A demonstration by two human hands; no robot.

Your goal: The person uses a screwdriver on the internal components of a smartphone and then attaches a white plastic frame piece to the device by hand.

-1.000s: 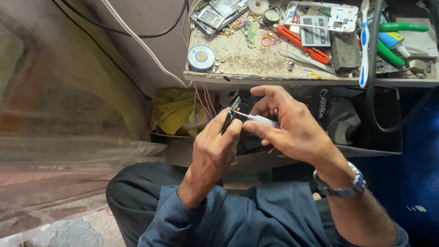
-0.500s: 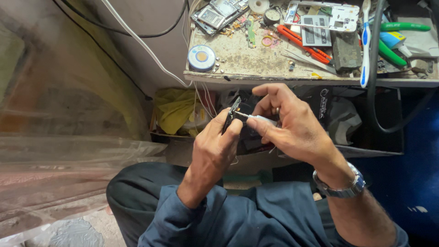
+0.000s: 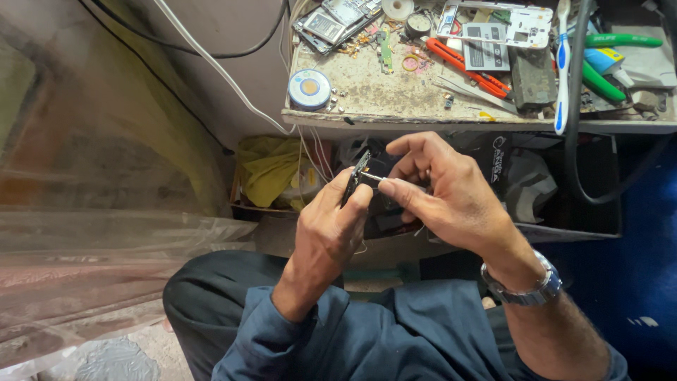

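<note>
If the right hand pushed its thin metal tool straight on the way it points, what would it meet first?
Probably the small dark device gripped edge-on in the left hand: the right hand's tool tip already appears to touch it, though depth is unclear.

You've got dark blue sleeves (image 3: 423, 339), a silver watch (image 3: 525, 289), yellow cloth (image 3: 271, 169), orange cutter (image 3: 469, 67), green handles (image 3: 620, 41), white-blue toothbrush (image 3: 562, 67).

Your left hand (image 3: 328, 229) is raised in front of you, thumb and fingers (image 3: 358, 201) curled shut in a pinch at the top, forearm coming up out of a dark blue sleeve. Your right hand (image 3: 451, 197) meets it from the right, forefinger arched high, thumb and fingers pressed together. A metal watch circles your right wrist.
</note>
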